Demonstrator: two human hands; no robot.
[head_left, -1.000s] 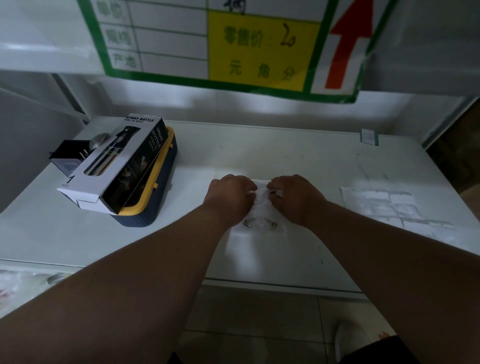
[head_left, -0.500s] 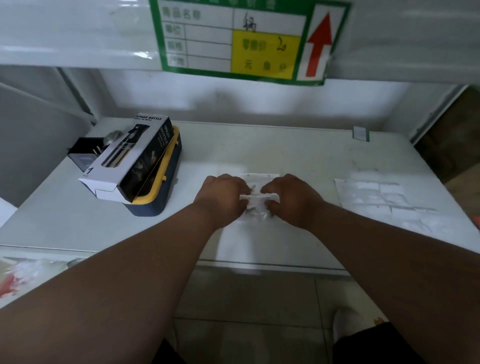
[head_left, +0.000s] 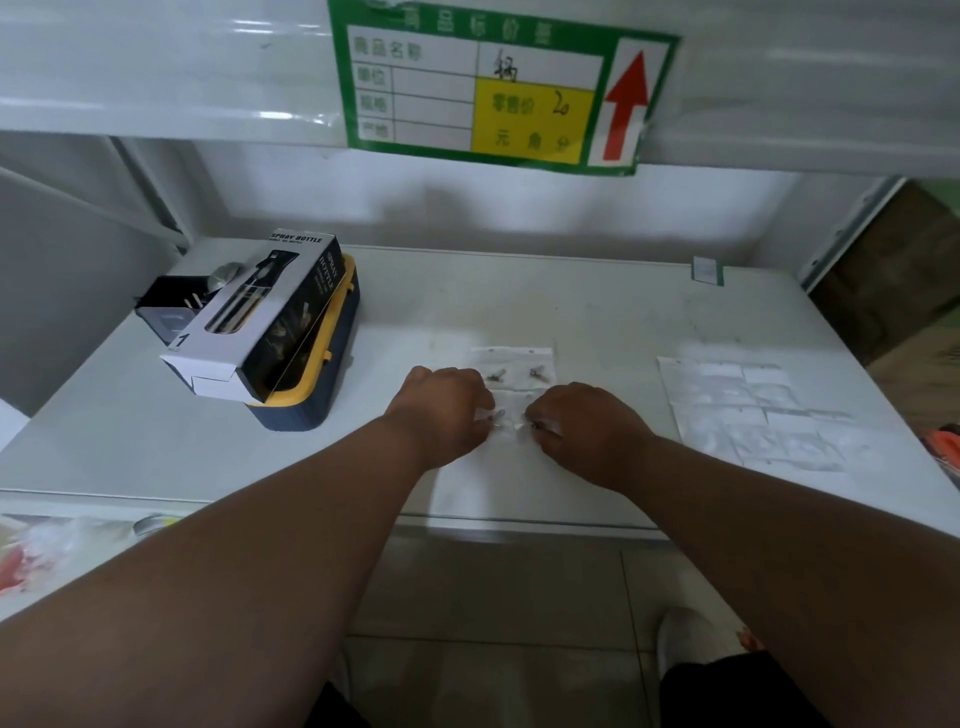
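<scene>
Clear plastic is what both hands are working: the left hand (head_left: 441, 410) and right hand (head_left: 582, 431), fingers curled, each pinch one end of the held bag (head_left: 511, 422) at mid-frame, just above the shelf (head_left: 597, 312), with small metal parts showing in the gap between them. Half a second ago the hands sat over a bag that was lying down. Now they have drawn toward the lower edge of the frame, and that flat bag (head_left: 511, 361) lies fully uncovered just above them, with two small metal parts inside. The held bag therefore looks freed from the flat one and is probably being sealed or sorted, though the fingertips are hidden and I cannot tell which. To the right, well apart, lies a spread of similar bags (head_left: 743, 410). At the left a box (head_left: 260, 317) marked as a spray bottle rests on a yellow-rimmed case (head_left: 332, 379), with a dark item (head_left: 166, 306) behind it. A price sign (head_left: 488, 88) hangs at the top. Nothing stands between the hands and either bag; only the flat bag lies close enough to be nudged.
</scene>
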